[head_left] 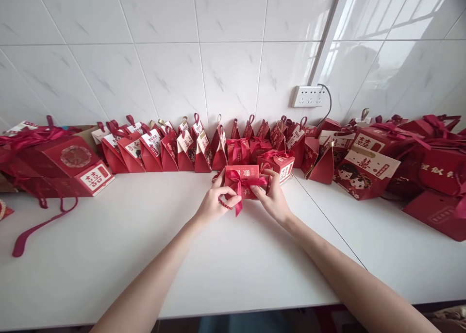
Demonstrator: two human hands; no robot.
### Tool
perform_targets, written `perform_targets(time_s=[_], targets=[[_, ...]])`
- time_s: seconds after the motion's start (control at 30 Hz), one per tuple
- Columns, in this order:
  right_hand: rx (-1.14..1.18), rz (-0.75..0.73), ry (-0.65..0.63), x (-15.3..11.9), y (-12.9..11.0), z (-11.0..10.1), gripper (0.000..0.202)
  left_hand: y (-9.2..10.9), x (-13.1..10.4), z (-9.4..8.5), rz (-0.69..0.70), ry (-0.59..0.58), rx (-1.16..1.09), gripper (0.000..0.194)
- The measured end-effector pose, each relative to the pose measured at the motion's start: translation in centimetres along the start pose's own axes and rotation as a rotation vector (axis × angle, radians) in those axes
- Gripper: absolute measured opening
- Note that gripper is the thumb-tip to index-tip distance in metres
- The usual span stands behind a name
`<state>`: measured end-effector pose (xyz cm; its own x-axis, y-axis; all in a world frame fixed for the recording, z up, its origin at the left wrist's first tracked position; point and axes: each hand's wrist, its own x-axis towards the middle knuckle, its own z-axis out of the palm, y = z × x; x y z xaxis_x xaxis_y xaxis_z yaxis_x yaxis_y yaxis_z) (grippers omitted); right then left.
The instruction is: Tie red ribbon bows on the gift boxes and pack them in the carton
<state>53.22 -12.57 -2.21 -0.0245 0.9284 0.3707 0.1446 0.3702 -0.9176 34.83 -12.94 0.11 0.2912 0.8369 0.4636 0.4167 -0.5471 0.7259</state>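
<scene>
A small red gift box (251, 171) with a pink-red ribbon bow (244, 180) on its front is between my hands, near the middle of the white table. My left hand (215, 198) is at the box's left side, its fingers closed on a twisted red cord (224, 205). At the right side, my right hand (273, 197) has its fingers bent round the box's edge, by another bit of red cord. Just behind on the right stands a red box with a white label (286, 172). Some fingertips are hidden behind the box.
A row of small red and white boxes (169, 151) stands along the tiled wall. Larger red boxes are piled at left (74, 156) and right (440, 168). A loose ribbon (22, 241) lies at left. A power socket (309, 96) is on the wall.
</scene>
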Motion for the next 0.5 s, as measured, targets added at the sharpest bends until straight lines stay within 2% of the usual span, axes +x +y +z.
perform_targets(time_s=[0.13, 0.27, 0.4, 0.5], targets=[[-0.001, -0.087, -0.078, -0.2, 0.0, 0.0, 0.057, 0.3, 0.2, -0.1, -0.085, -0.032, -0.056, 0.020], [-0.052, -0.124, -0.162, -0.6, -0.1, 0.3, 0.079, 0.2, 0.3, -0.1, -0.083, -0.046, -0.108, 0.021], [-0.120, -0.145, -0.173, -0.6, -0.4, 0.3, 0.095, -0.7, 0.1, -0.1, -0.063, -0.105, -0.152, 0.014], [-0.161, -0.163, -0.156, -0.3, -0.4, 0.1, 0.098, -1.2, -0.3, -0.2, -0.075, -0.182, -0.159, 0.031]])
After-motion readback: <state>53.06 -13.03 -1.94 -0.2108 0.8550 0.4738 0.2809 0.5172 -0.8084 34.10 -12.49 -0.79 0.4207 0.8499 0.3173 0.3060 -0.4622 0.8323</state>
